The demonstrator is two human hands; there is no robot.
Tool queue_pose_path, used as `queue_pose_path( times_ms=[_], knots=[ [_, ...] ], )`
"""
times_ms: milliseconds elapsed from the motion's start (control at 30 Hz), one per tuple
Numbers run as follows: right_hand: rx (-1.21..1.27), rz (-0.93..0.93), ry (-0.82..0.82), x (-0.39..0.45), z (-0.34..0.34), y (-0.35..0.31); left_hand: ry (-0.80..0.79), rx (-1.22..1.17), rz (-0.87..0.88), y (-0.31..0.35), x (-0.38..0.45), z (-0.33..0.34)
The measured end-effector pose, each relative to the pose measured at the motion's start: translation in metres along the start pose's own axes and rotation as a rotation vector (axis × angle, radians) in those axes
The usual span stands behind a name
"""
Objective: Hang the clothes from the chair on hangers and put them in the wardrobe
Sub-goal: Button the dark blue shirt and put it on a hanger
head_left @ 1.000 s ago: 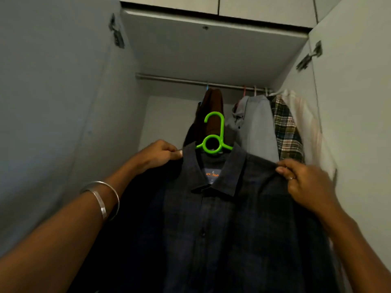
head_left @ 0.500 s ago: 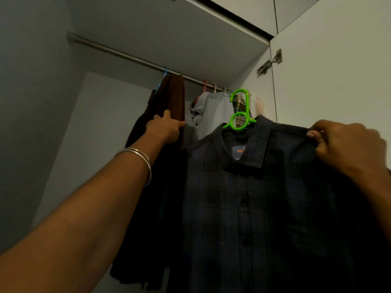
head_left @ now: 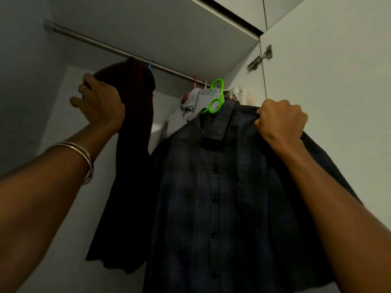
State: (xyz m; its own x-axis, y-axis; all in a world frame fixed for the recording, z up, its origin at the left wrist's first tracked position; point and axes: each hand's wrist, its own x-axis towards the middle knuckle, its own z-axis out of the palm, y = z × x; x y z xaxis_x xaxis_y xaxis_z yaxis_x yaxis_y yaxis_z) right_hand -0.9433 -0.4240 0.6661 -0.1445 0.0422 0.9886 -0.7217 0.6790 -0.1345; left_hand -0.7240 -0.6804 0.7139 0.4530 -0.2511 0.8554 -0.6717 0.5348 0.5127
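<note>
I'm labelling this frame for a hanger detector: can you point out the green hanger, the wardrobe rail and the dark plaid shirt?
green hanger [head_left: 219,89], head view, on the hook's straight stem.
wardrobe rail [head_left: 101,45], head view, on its bare left stretch.
dark plaid shirt [head_left: 213,199], head view, on the button placket.

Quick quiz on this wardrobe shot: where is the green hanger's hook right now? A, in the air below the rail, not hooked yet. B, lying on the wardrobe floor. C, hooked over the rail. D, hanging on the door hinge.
A: the green hanger carries the dark shirt, gripped by the right hand; its hook sits below the rail.
</note>
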Motion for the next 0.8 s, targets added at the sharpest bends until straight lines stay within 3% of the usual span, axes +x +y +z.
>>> queue_pose_path(
  times_ms=[167,233,367,433,600,800],
  knots=[
    [0.062,0.098,0.068,0.018,0.006,-0.029,-0.022,-0.093,0.023,-0.003,0.003,-0.016],
    [0.098,0.117,0.102,0.023,0.009,-0.039,-0.115,-0.117,-0.069,0.003,0.001,-0.022],
    [0.093,0.065,0.098,0.026,0.020,-0.058,-0.357,0.063,-0.078,0.007,0.003,-0.012],
    [0.101,0.017,0.115,0.035,0.025,-0.076,-0.342,0.059,-0.050,0.007,0.013,-0.010],
    [0.064,-0.059,0.155,0.061,0.035,-0.107,-0.254,-0.059,0.241,0.016,0.027,-0.007],
    [0.065,-0.104,0.229,0.104,0.074,-0.133,-0.277,-0.140,0.268,0.038,0.049,0.016]
  ],
)
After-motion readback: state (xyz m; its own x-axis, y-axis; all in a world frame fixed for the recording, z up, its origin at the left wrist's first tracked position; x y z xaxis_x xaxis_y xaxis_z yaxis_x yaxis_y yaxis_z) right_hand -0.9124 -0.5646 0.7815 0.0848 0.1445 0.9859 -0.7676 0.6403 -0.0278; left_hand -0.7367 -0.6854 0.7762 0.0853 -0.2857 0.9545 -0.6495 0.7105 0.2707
